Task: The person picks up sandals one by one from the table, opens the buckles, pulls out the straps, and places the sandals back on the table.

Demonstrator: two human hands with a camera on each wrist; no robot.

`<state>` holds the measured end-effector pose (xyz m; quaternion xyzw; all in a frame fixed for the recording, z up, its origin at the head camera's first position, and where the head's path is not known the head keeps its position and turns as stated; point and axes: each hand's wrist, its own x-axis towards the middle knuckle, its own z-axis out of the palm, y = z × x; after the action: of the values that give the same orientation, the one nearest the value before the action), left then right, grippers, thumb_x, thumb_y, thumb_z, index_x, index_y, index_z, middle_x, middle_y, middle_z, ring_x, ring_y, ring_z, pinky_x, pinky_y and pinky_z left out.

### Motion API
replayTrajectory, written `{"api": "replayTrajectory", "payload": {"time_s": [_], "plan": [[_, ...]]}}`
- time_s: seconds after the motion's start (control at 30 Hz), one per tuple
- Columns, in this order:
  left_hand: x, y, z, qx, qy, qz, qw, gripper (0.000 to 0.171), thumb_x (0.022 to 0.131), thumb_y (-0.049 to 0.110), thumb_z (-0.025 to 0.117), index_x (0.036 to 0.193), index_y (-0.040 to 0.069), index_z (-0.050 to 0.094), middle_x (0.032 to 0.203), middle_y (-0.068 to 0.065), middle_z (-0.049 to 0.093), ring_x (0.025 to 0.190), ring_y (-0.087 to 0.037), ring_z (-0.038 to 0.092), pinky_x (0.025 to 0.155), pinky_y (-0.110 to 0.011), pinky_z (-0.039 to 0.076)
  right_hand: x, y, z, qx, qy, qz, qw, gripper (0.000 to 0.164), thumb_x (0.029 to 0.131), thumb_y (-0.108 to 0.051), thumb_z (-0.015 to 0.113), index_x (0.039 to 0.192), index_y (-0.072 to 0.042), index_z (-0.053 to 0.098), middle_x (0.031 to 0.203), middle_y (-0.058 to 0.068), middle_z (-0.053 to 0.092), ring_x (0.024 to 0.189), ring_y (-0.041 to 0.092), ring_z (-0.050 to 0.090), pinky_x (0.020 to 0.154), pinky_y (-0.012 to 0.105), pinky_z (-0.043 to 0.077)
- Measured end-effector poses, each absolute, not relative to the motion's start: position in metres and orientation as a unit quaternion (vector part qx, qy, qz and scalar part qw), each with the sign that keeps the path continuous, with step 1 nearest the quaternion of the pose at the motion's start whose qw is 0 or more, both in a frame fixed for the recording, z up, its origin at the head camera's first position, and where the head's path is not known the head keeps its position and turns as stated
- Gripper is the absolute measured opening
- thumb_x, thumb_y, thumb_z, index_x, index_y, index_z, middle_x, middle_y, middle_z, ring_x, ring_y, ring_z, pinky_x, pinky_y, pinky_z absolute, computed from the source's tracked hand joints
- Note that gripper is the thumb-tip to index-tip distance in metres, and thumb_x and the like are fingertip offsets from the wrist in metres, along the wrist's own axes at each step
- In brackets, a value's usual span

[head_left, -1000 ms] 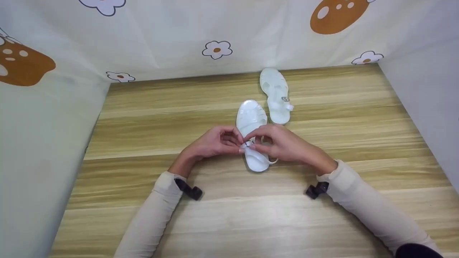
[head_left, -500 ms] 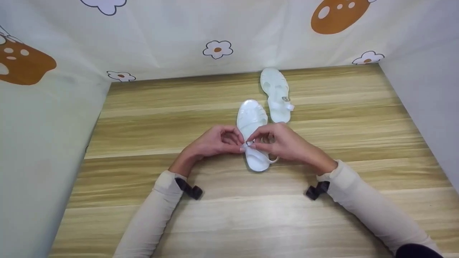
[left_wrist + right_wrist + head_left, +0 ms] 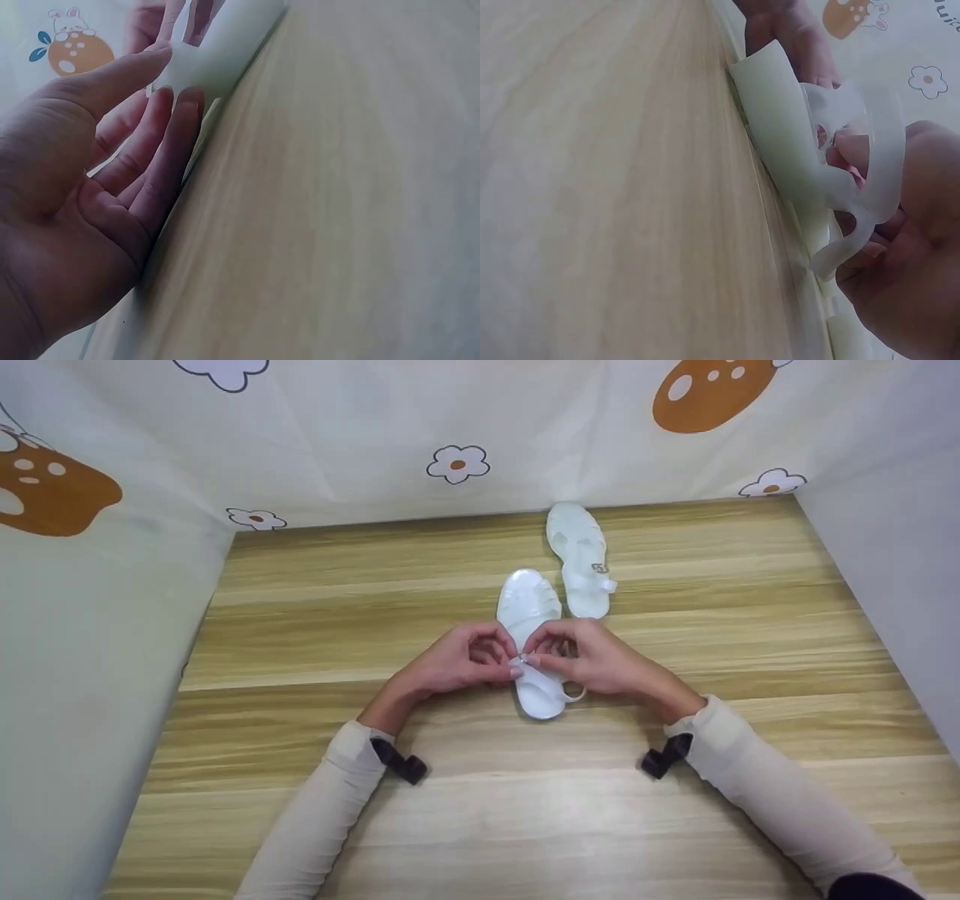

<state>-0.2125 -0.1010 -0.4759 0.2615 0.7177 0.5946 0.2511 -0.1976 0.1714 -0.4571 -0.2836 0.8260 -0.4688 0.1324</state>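
Head: near sandal [image 3: 527, 604] on counter [image 3: 480, 817], straight ahead of the person, long axis pointing away, toe far and slightly left, heel close. Left hand [image 3: 469, 656] and right hand [image 3: 592, 656] come in from opposite sides, fingertips meeting at the buckle [image 3: 522, 658], ahead of the heel on the sandal's left side. Both pinch there; neither is nearer. Strap loop [image 3: 576, 695] sticks out right of the heel. Far sandal [image 3: 579, 559] beyond and to the right, roughly parallel, unheld.

Left wrist: left thumb above, fingers below, gripping at the near sandal's side; exact part pinched is unclear.

Right wrist: strap loop arcs between camera and right hand; right fingertips pinch behind it, detail partly hidden.
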Motion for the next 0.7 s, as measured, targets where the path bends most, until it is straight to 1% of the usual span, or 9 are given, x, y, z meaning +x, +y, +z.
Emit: {"api": "replayTrajectory", "payload": {"time_s": [0.13,0.23,0.4,0.5,0.6,0.7], "plan": [[-0.2143,-0.1051,-0.4767,0.233,0.671,0.641,0.289,0.023,0.097,0.011,0.083,0.114,0.003,0.071,0.101,-0.011,0.077,0.09,-0.022,0.078,0.084,-0.038,0.068,-0.1981,0.1717,-0.4575,-0.291,0.821,-0.471,0.14,0.012,0.103,-0.027,0.077,0.11,-0.018,0.075,0.098,0.0,0.074,0.094,0.018,0.068,0.084,0.028,0.057],[-0.2156,-0.1079,-0.4777,0.218,0.649,0.663,0.303,0.021,0.096,0.006,0.081,0.114,0.0,0.071,0.102,-0.013,0.078,0.091,-0.023,0.079,0.086,-0.038,0.068,-0.1984,0.1717,-0.4575,-0.296,0.816,-0.475,0.147,0.014,0.103,-0.027,0.077,0.11,-0.016,0.074,0.099,0.002,0.073,0.095,0.019,0.068,0.085,0.028,0.056],[-0.2154,-0.1084,-0.4778,0.221,0.655,0.66,0.293,0.019,0.094,0.006,0.084,0.11,0.0,0.075,0.099,-0.013,0.08,0.089,-0.02,0.079,0.084,-0.036,0.068,-0.1991,0.1719,-0.4575,-0.293,0.812,-0.481,0.152,0.021,0.099,-0.03,0.082,0.114,-0.018,0.075,0.095,0.001,0.072,0.091,0.02,0.067,0.08,0.026,0.054],[-0.215,-0.1078,-0.4782,0.223,0.656,0.662,0.284,0.016,0.094,0.007,0.085,0.107,0.0,0.077,0.098,-0.014,0.082,0.087,-0.019,0.079,0.082,-0.035,0.068,-0.1987,0.1712,-0.4581,-0.298,0.814,-0.48,0.138,0.024,0.095,-0.029,0.086,0.116,-0.019,0.078,0.09,0.0,0.071,0.086,0.018,0.065,0.075,0.024,0.052],[-0.2148,-0.1069,-0.479,0.227,0.659,0.663,0.275,0.014,0.094,0.007,0.085,0.104,0.0,0.08,0.097,-0.015,0.083,0.086,-0.019,0.08,0.08,-0.035,0.068,-0.1975,0.1693,-0.4596,-0.301,0.817,-0.477,0.12,0.021,0.095,-0.027,0.087,0.113,-0.019,0.081,0.087,-0.002,0.071,0.083,0.015,0.063,0.072,0.023,0.05],[-0.2143,-0.1054,-0.4798,0.23,0.664,0.66,0.265,0.013,0.093,0.006,0.085,0.103,0.0,0.08,0.098,-0.015,0.083,0.084,-0.019,0.079,0.079,-0.034,0.068,-0.1958,0.1666,-0.4601,-0.298,0.818,-0.48,0.108,0.017,0.094,-0.024,0.087,0.111,-0.021,0.083,0.087,-0.003,0.072,0.083,0.014,0.062,0.073,0.022,0.049]]}}
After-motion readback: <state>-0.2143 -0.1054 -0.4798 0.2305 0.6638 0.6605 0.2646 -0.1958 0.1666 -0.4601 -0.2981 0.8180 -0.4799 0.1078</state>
